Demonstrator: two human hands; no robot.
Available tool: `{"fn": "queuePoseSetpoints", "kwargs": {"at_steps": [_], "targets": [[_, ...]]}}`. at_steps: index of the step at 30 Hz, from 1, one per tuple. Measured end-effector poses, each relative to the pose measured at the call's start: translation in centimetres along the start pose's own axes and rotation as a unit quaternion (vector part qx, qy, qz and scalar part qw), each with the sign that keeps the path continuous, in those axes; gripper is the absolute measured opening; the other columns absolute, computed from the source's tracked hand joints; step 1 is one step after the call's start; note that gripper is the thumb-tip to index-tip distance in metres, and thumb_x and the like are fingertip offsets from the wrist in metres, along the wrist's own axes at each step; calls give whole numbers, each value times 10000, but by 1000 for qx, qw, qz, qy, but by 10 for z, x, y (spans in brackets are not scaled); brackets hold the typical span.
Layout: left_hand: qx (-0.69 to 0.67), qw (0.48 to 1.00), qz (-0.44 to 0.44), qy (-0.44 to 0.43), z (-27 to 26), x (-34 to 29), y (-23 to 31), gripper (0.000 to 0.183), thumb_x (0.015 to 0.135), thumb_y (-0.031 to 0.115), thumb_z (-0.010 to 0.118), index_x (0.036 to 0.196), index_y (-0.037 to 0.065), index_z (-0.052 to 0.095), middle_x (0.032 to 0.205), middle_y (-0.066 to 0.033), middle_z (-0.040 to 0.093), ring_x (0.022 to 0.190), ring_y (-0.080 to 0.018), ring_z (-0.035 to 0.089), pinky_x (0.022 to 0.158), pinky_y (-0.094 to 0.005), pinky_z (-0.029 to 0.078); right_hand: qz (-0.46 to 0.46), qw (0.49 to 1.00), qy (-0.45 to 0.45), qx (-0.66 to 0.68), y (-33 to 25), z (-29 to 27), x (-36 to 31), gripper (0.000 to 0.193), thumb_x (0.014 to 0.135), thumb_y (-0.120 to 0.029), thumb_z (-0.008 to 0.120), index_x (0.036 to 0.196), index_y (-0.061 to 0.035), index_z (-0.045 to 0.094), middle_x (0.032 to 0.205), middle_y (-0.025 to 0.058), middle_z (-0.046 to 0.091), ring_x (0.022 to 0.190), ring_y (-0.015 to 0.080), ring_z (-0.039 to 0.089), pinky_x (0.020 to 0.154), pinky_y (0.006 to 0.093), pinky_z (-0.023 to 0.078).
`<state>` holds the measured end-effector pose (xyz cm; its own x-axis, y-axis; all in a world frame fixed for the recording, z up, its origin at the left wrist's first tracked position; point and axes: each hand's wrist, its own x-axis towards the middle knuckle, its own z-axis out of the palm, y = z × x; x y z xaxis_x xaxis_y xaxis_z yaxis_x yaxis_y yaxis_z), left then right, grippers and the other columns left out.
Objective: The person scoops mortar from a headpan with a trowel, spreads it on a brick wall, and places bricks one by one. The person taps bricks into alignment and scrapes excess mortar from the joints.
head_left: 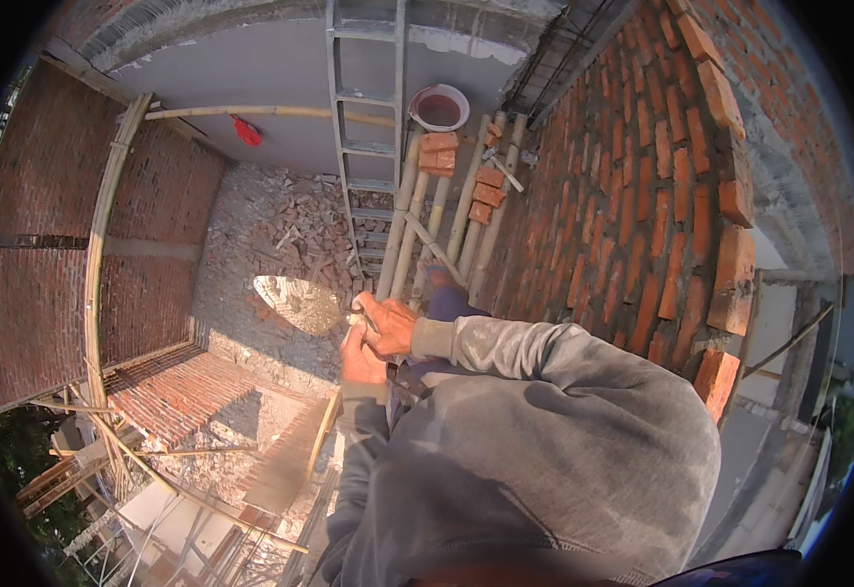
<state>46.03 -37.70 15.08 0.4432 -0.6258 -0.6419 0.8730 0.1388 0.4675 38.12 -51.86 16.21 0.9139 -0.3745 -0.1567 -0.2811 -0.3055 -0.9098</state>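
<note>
A trowel (298,304) with a broad, rounded blade smeared with pale mortar points out to the left over the rubble far below. My right hand (389,326) is closed at its handle end, the handle itself mostly hidden by fingers. Pressed up against it from below is my left hand (360,358), its fingers bent and closed near the same end. A small pale bit shows between the two hands; what the left fingers hold cannot be made out. To my right rises a brick wall (623,215) with fresh-looking mortar joints and loose-edged top bricks (730,279).
My foot (440,275) rests on bamboo poles (476,210). Brick stacks (438,154), (486,193) and a round mortar tub (438,107) sit farther along them. A metal ladder (368,117) stands beside. Rubble (295,225) covers the floor far below.
</note>
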Motion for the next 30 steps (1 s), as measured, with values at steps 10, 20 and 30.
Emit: {"fn": "queuePoseSetpoints", "kwargs": {"at_steps": [10, 20, 30], "targets": [[-64, 982, 37, 176, -75, 29, 15, 439, 1059, 267, 644, 1461, 95, 604, 1219, -82, 727, 952, -232, 726, 807, -400, 603, 12, 999, -38, -15, 45, -47, 39, 715, 960, -301, 743, 1514, 22, 427, 1078, 297, 742, 993, 518, 728, 877, 585, 564], [248, 762, -296, 520, -95, 65, -20, 510, 920, 567, 805, 989, 79, 673, 727, -86, 650, 637, -237, 656, 601, -472, 556, 377, 889, -42, -256, 366, -235, 245, 790, 924, -110, 770, 1594, 15, 372, 1543, 232, 523, 1434, 412, 532, 1154, 508, 524], [406, 782, -329, 340, -50, 276, -37, 525, 887, 523, 847, 1071, 56, 694, 825, -90, 701, 736, -223, 693, 685, -449, 571, 233, 829, -72, -502, 626, -276, 445, 940, 922, 70, 739, 1722, -28, 254, 1575, 185, 507, 1461, 361, 545, 1026, 434, 606]]}}
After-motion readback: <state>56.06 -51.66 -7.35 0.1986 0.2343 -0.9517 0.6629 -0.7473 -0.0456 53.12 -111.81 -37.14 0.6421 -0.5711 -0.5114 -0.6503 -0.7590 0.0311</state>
